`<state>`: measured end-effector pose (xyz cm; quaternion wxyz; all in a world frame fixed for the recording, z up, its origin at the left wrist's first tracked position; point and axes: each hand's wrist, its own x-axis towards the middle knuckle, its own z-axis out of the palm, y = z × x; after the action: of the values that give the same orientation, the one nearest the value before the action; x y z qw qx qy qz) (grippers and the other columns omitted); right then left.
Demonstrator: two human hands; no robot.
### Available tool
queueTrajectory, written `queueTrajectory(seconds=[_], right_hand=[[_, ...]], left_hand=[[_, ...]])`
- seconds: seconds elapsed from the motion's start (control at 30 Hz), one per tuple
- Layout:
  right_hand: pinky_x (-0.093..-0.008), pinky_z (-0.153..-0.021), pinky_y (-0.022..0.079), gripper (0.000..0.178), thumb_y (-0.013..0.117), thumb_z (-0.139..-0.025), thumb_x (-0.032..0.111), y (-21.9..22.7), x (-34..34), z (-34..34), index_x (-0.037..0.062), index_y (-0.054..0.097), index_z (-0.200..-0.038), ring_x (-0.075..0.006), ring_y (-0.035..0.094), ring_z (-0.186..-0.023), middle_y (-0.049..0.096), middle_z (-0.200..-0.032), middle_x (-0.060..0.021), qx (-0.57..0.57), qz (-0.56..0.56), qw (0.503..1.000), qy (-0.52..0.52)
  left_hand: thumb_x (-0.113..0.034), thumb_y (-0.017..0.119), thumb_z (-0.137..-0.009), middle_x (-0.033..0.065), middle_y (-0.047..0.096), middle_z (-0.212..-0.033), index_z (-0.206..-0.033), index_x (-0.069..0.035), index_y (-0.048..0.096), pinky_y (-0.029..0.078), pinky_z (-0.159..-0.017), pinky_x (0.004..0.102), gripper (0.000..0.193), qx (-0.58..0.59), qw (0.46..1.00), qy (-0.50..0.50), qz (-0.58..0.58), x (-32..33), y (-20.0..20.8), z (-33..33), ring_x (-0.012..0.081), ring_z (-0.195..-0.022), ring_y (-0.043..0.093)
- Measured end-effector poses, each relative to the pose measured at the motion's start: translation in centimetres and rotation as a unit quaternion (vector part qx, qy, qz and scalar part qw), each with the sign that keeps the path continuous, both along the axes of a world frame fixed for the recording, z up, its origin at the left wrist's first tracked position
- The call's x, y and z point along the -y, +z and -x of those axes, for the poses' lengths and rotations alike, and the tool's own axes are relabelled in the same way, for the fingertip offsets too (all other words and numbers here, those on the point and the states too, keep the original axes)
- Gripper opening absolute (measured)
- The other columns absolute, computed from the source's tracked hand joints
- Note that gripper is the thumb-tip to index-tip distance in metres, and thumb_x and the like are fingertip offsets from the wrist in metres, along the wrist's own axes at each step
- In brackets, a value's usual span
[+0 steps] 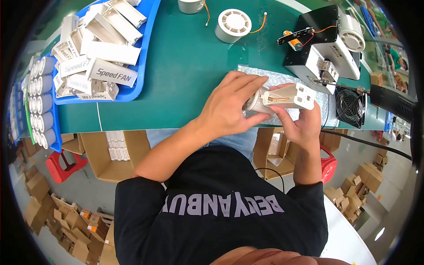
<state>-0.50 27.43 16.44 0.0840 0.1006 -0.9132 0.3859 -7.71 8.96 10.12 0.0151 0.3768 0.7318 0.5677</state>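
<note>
Over the silvery mat (265, 74) at the table's front, I hold a white fan part in both hands. My left hand (227, 106) grips its round fan head (253, 104), fingers over the top and thumb below. On the white handle shell (295, 98) that points right from the head, my right hand (302, 126) is closed, thumb on the near side. Orange and yellow wires (278, 99) lie inside the open shell. The joint between head and shell is partly hidden by my fingers.
A blue tray (143, 66) of white handle shells stands at the left, beside several white cylinders (44, 104). Two wired fan heads (233, 25) sit farther back. At the right are a black-and-white box device (324, 55), a small black fan (350, 105) and a black cable (366, 142).
</note>
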Motion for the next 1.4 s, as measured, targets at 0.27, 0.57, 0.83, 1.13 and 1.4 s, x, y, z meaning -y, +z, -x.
queueTrajectory(seconds=[0.27, 0.57, 0.83, 1.13, 1.4], right_hand=[[-0.0354, -0.073, 0.053, 0.037, 0.079, -0.072, 0.006, 0.7, 0.5, 0.7, -0.0001, 0.065, -0.106, -0.0332, 0.067, -0.083, 0.067, -0.096, -0.0157, -0.003, -0.034, 0.999, -0.015], [-0.0341, -0.074, 0.053, 0.034, 0.08, -0.072, 0.007, -0.5, 1.6, 0.1, -0.0006, 0.066, -0.102, -0.0308, 0.069, -0.083, 0.069, -0.093, -0.0155, -0.043, 0.053, 0.995, -0.074], [-0.0292, -0.083, 0.052, 0.038, 0.077, -0.079, 0.006, -3.5, 0.1, -0.5, -0.0009, 0.064, -0.114, -0.0177, 0.069, -0.092, 0.072, -0.098, -0.0095, -0.018, 0.183, 0.981, -0.061], [-0.0321, -0.086, 0.048, 0.033, 0.082, -0.069, 0.006, -4.7, 0.1, -0.7, 0.0016, 0.069, -0.099, -0.0209, 0.061, -0.096, 0.063, -0.102, -0.0075, -0.044, 0.284, 0.957, -0.041], [-0.0356, -0.098, 0.05, 0.052, 0.077, -0.074, 0.0, -4.7, -0.8, -4.2, -0.0035, 0.057, -0.122, -0.0228, 0.057, -0.112, 0.053, -0.118, -0.011, -0.016, 0.369, 0.928, -0.05]], left_hand=[[-0.025, 0.086, -0.063, 0.0132, 0.063, -0.115, -0.123, 0.0, 0.059, 0.05, -0.087, 0.0393, 0.071, -0.01, 1.0, -0.002, 0.001, 0.3, 0.1, 0.0, 0.0314, -0.101, 0.057], [-0.025, 0.086, -0.065, 0.0132, 0.064, -0.116, -0.127, 0.0, 0.057, 0.049, -0.089, 0.039, 0.073, -0.032, 0.999, 0.003, 0.031, 0.3, 0.0, -0.5, 0.0313, -0.102, 0.058], [-0.019, 0.086, -0.066, 0.0155, 0.064, -0.118, -0.119, 0.001, 0.059, 0.049, -0.09, 0.0398, 0.062, -0.033, 0.999, -0.002, 0.033, -0.3, 0.4, -0.4, 0.0334, -0.106, 0.059], [-0.015, 0.082, -0.072, 0.0122, 0.058, -0.128, -0.099, -0.008, 0.069, 0.048, -0.094, 0.0448, 0.03, -0.172, 0.984, -0.049, 0.017, 0.3, 2.5, 0.4, 0.037, -0.113, 0.058], [0.001, 0.07, -0.084, 0.0129, 0.066, -0.117, -0.094, 0.0, 0.069, 0.05, -0.085, 0.0289, 0.01, 0.261, 0.94, -0.186, -0.116, -0.1, -0.5, 0.3, 0.0191, -0.103, 0.063]])
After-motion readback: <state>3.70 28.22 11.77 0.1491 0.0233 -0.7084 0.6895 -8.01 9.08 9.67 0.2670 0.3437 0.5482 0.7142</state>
